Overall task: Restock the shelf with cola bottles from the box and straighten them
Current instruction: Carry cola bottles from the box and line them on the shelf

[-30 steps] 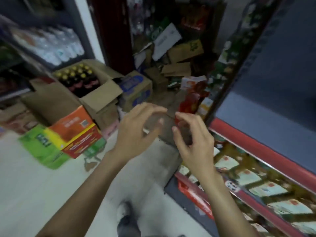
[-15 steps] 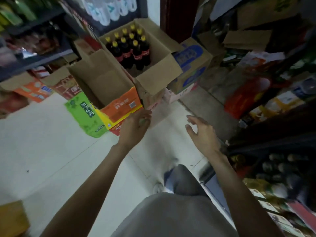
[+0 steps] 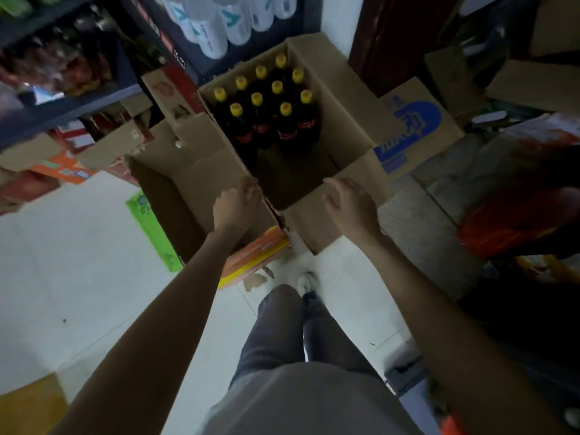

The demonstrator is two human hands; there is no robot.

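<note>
Looking down from your head, you see an open cardboard box [image 3: 351,120] on the pale tiled floor [image 3: 78,262], its flaps folded outward. Ten cola bottles [image 3: 270,120] with yellow caps and red labels stand upright in the far part of the box, packed in close rows; the near part of the box holds none. Your left hand [image 3: 235,205] is at the near-left flap, its fingers curled down over the cardboard edge; the picture is soft there, so whether they truly pinch the flap is hard to say. Your right hand [image 3: 351,205] hangs over the near-right edge of the box with its fingers loosely curled and nothing in them. Neither hand touches a bottle. Beside the box on the right sits a smaller carton with blue print [image 3: 414,127]. Under the left flap lie an orange carton [image 3: 260,255] and a green one [image 3: 150,227]. Above, at the top of the view, a shelf carries clear water bottles [image 3: 219,23]. Your grey trousers [image 3: 282,324] show below.
</note>
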